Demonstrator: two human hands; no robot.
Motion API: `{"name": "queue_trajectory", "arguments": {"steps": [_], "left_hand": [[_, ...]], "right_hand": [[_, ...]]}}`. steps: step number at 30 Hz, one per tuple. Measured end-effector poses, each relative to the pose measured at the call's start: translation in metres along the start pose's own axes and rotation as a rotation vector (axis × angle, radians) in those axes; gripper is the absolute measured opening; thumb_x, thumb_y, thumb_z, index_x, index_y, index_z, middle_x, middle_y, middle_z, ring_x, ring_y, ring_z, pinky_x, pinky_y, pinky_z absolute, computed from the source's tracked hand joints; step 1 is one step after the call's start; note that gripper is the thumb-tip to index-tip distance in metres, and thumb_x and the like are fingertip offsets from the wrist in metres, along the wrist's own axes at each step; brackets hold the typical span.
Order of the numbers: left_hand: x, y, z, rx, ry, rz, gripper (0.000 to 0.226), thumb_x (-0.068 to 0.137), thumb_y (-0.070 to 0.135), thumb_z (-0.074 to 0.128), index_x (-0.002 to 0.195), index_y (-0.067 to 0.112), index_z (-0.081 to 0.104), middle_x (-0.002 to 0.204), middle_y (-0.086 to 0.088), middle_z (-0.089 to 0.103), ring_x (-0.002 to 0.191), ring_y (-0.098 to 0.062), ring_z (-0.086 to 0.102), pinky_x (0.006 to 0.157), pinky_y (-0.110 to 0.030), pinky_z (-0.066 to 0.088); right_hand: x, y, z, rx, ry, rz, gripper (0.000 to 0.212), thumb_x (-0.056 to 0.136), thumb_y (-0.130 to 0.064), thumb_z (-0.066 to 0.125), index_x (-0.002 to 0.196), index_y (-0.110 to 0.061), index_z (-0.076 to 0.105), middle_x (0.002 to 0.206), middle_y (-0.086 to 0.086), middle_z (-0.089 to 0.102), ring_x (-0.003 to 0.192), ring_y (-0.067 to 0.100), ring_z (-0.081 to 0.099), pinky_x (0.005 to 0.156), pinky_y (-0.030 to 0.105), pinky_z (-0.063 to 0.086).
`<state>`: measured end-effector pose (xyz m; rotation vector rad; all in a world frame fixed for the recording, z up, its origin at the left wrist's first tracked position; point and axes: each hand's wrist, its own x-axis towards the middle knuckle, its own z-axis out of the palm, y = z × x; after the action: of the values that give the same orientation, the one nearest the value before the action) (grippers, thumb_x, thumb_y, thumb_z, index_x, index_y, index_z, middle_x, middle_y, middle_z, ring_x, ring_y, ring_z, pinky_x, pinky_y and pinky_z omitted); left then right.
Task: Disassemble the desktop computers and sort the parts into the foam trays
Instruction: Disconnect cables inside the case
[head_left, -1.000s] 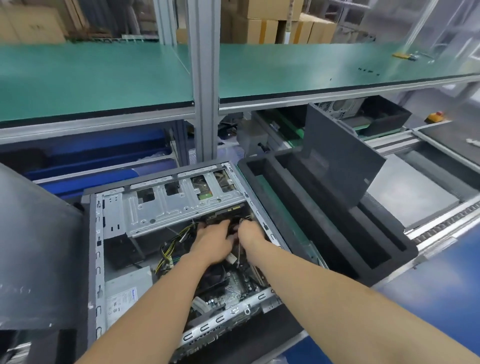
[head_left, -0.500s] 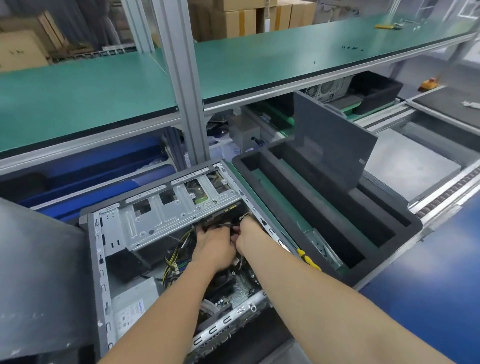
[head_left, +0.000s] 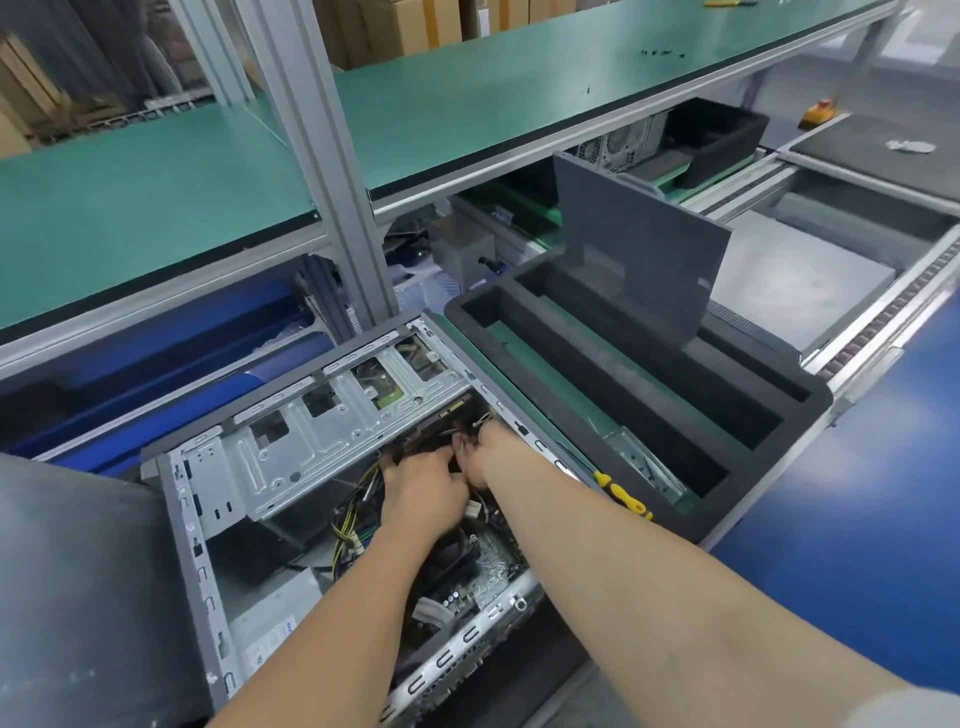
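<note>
An open desktop computer case (head_left: 208, 519) lies on its side in front of me, its silver drive cage (head_left: 322, 431) at the far end. Both my hands reach in just below that cage. My left hand (head_left: 421, 493) curls its fingers into a dark bundle of cables (head_left: 441, 436). My right hand (head_left: 493, 447) pinches the same cables beside it, fingertips hidden. Yellow and black power wires (head_left: 348, 525) run to the left of my hands. The motherboard (head_left: 488, 566) shows between my forearms. A black foam tray (head_left: 639, 395) with long slots sits to the right of the case.
A grey side panel (head_left: 639, 249) stands upright in the foam tray. A yellow-handled screwdriver (head_left: 623, 493) lies on the tray's near rim. Green shelves (head_left: 467, 104) hang overhead on aluminium posts (head_left: 322, 166). Another case and tray (head_left: 675, 135) sit further along the conveyor.
The camera has moved closer and tilted, so the case sits lower left in view. Both hands stay on the cables under the drive cage, shifted slightly toward the case's right wall.
</note>
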<state>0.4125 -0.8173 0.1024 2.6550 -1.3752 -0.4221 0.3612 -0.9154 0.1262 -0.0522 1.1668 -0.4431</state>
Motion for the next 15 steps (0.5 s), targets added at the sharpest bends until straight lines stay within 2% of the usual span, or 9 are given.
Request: {"name": "queue_trajectory", "arguments": {"steps": [5, 8, 11, 13, 15], "left_hand": [[0.0029, -0.0019, 0.0001, 0.005, -0.055, 0.014, 0.047, 0.092, 0.029, 0.040, 0.133, 0.034, 0.062, 0.109, -0.007, 0.075, 0.114, -0.030, 0.064, 0.121, -0.058, 0.003], [0.0041, -0.0005, 0.0005, 0.027, -0.063, 0.004, 0.049, 0.092, 0.029, 0.042, 0.137, 0.034, 0.061, 0.109, -0.008, 0.075, 0.114, -0.030, 0.064, 0.121, -0.058, 0.003], [0.0041, 0.0009, -0.0012, 0.037, -0.086, -0.004, 0.050, 0.091, 0.028, 0.042, 0.136, 0.034, 0.062, 0.106, -0.009, 0.075, 0.113, -0.031, 0.065, 0.122, -0.059, 0.000], [0.0037, 0.0018, -0.0025, 0.034, -0.088, -0.011, 0.048, 0.091, 0.028, 0.042, 0.134, 0.033, 0.064, 0.103, -0.010, 0.075, 0.112, -0.032, 0.065, 0.122, -0.059, -0.001], [0.0033, 0.0031, -0.0037, 0.039, -0.094, -0.016, 0.046, 0.092, 0.028, 0.042, 0.132, 0.032, 0.065, 0.100, -0.009, 0.075, 0.110, -0.033, 0.065, 0.122, -0.059, -0.001]], "right_hand": [[-0.0019, 0.0009, 0.0010, -0.072, 0.023, -0.027, 0.025, 0.107, -0.019, 0.046, 0.089, -0.004, 0.053, 0.070, 0.007, 0.054, 0.059, 0.013, 0.048, 0.039, 0.016, 0.043], [-0.0022, 0.0016, 0.0030, -0.092, 0.063, -0.037, 0.034, 0.107, -0.019, 0.044, 0.076, -0.006, 0.050, 0.067, 0.005, 0.050, 0.056, 0.014, 0.042, 0.041, 0.018, 0.042], [-0.0024, 0.0029, 0.0047, -0.107, 0.082, -0.070, 0.035, 0.107, -0.015, 0.041, 0.073, -0.008, 0.046, 0.066, 0.005, 0.047, 0.056, 0.014, 0.041, 0.041, 0.021, 0.040], [-0.0022, 0.0040, 0.0048, -0.103, 0.037, -0.093, 0.035, 0.107, -0.013, 0.037, 0.073, -0.010, 0.044, 0.059, 0.003, 0.051, 0.053, 0.013, 0.046, 0.039, 0.019, 0.043], [-0.0040, 0.0054, 0.0058, -0.136, 0.042, -0.115, 0.035, 0.106, -0.010, 0.037, 0.072, -0.010, 0.045, 0.061, 0.003, 0.053, 0.054, 0.014, 0.047, 0.047, 0.020, 0.043]]}}
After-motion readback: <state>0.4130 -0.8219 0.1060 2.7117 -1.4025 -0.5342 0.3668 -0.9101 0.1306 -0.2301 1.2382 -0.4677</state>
